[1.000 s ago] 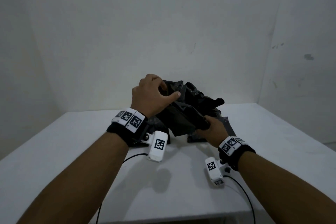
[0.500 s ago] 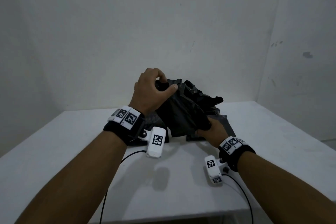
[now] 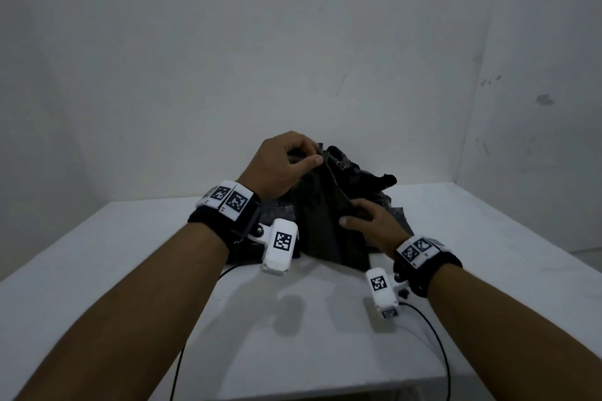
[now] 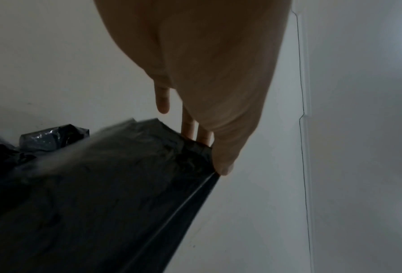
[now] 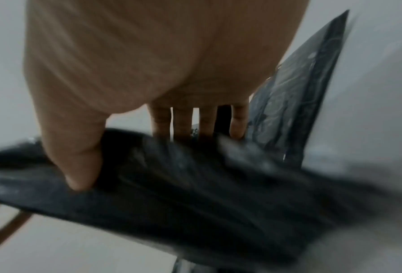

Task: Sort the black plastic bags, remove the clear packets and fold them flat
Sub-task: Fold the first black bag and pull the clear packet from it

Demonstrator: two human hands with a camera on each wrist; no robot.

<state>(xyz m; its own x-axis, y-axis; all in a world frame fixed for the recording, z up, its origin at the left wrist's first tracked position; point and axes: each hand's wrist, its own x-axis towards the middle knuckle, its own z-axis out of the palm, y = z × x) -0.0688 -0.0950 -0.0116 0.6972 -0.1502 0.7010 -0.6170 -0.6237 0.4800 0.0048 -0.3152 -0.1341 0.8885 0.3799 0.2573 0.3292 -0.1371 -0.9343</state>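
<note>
A black plastic bag hangs above the white table, stretched between both hands. My left hand pinches its top edge between thumb and fingers; in the left wrist view the thumb presses the bag's corner. My right hand grips the bag lower down on its right side; the right wrist view shows the thumb in front of the bag and the fingers behind it. A crumpled heap of more black bags lies behind. No clear packet is visible.
The table stands in a corner of white walls. A flat dark bag lies under the heap at the right. Two cables run off the near table edge.
My left hand has lifted the bag's top edge a little higher. My right hand has shifted up along the bag's right side, and the bag now hangs more stretched.
</note>
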